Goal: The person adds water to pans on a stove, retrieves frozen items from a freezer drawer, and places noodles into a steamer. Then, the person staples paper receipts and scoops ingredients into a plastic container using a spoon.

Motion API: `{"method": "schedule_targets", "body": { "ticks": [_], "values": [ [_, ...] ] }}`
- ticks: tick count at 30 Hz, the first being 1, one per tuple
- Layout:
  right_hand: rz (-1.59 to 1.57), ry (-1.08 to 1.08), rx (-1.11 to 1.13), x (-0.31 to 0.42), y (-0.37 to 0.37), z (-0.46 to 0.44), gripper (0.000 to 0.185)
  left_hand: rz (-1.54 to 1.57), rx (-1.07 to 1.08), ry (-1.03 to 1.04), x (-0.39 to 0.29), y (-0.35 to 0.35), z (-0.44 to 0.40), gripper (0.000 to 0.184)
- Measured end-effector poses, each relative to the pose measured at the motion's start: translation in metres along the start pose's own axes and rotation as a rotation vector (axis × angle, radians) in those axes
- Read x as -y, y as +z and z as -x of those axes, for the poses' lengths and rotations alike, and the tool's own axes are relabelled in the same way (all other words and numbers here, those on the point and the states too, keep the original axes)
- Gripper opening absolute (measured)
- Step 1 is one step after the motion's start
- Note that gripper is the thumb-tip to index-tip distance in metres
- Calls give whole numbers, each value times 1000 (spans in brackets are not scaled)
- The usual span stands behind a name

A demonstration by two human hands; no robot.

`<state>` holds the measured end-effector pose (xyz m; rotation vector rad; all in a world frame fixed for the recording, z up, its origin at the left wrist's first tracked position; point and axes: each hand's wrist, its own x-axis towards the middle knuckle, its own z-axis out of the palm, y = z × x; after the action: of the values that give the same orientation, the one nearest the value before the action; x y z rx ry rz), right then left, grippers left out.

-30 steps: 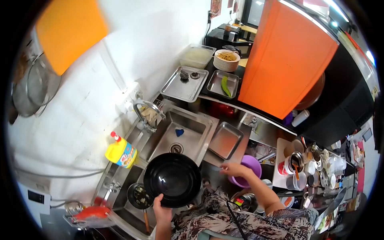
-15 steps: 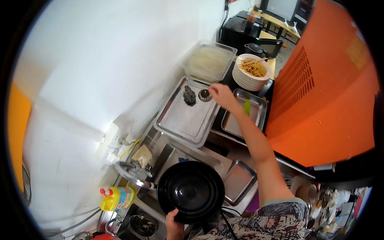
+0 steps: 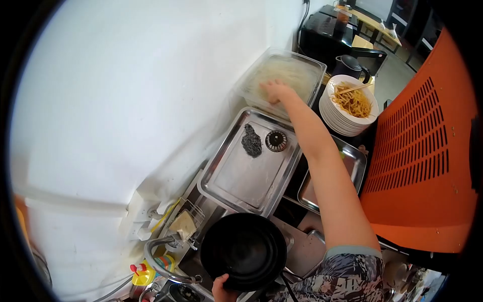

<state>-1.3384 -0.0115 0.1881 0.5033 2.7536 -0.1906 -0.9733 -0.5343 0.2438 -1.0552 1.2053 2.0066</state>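
My left hand point(image 3: 224, 289) grips the near rim of a large black pan point(image 3: 243, 251), thumb on its edge, above the sink. My right hand point(image 3: 275, 91) reaches far forward, its fingers spread, over the near-left part of a clear plastic container point(image 3: 307, 63) that holds pale, noodle-like strands in liquid. Whether the fingertips touch the strands is hard to make out. Just nearer than the container lies a steel tray point(image 3: 236, 173) with a dark scouring pad point(image 3: 251, 141) and a round sink strainer point(image 3: 276, 140) on it.
A stack of white plates point(image 3: 344, 121) topped with noodles and chopsticks stands right of the container. A smaller steel tray point(image 3: 359, 168) lies under my right forearm. The faucet point(image 3: 156, 256) and yellow bottle point(image 3: 144, 275) are at lower left; an orange panel point(image 3: 422, 201) rises at right.
My right hand has gone from beside the purple basin, past the strainer, to the clear container. The view has shifted toward the trays. The black pan stays in my left hand.
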Motion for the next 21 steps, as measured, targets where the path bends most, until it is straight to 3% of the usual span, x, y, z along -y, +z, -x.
{"method": "schedule_targets", "body": {
  "ticks": [4,7,10,12,13,15,21],
  "values": [
    [-40,147,72,-1,10,-4,101,31,-86,-11,3,6,-1,40],
    [7,195,-11,0,5,0,102,35,-79,3,-2,14,-2,37],
    [37,176,7,-6,0,-17,88,3,-71,-7,-6,29,-6,35],
    [49,70,-99,-18,11,-32,65,-15,-36,11,-2,37,-7,35],
    [56,67,-98,-25,13,-32,65,-39,-1,33,-1,42,-8,36],
    [-2,-96,-140,-35,15,-29,45,16,53,38,-3,62,-4,39],
    [-198,-139,-237,-39,-31,-6,45,-5,192,49,-9,77,-13,46]
  ]
}}
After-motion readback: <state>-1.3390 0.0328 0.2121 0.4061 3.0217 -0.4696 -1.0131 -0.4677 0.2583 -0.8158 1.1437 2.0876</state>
